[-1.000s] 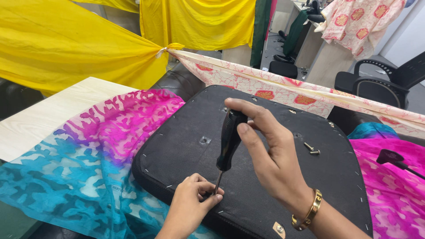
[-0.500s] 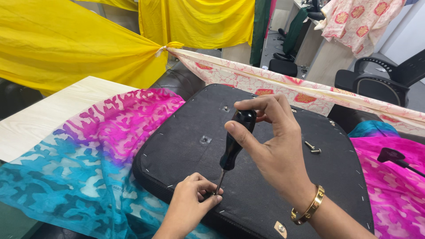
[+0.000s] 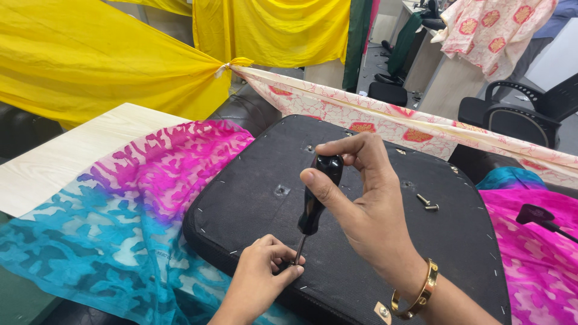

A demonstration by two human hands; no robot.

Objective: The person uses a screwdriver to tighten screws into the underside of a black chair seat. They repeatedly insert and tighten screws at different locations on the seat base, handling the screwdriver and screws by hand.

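Right hand (image 3: 367, 210) grips glossy black screwdriver (image 3: 316, 195) | left hand (image 3: 262, 277) pinches shaft | fabric seat pad (image 3: 253, 180)

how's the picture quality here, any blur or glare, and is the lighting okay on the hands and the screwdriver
Head view: even, soft indoor light, no glare. The right hand and black-handled screwdriver are sharp; the left hand at its tip too. Only faint shadows on the black seat panel. The background chair is slightly softer.

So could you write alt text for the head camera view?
The right hand grips a black-handled screwdriver upright on a black fabric-covered seat panel while the left hand pinches its tip; two loose screws lie nearby.
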